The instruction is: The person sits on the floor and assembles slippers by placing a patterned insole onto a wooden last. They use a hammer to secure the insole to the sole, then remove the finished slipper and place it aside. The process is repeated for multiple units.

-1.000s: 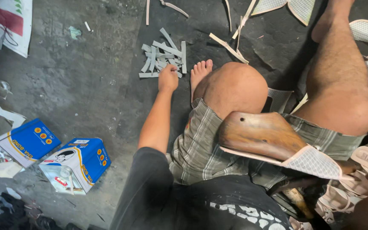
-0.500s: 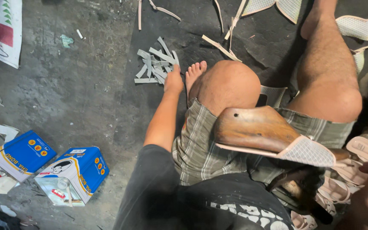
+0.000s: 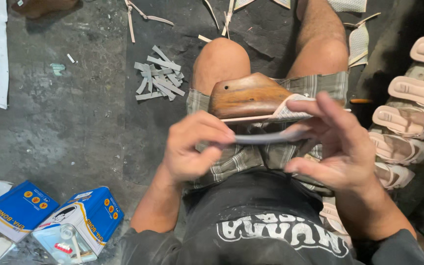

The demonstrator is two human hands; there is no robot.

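Stretching a grey strip [image 3: 266,139] between our pinching left hand [image 3: 192,147] and right hand [image 3: 337,142], we keep it taut above the wooden shoe last [image 3: 246,95] resting on our lap.

Dark, stained concrete floor [image 3: 74,127]; heap of grey strips [image 3: 159,73] near seated person's knee; two blue-and-white tins [image 3: 50,221] at lower left; pale strips [image 3: 138,14] along top edge; row of beige sandal soles [image 3: 413,93] at right.
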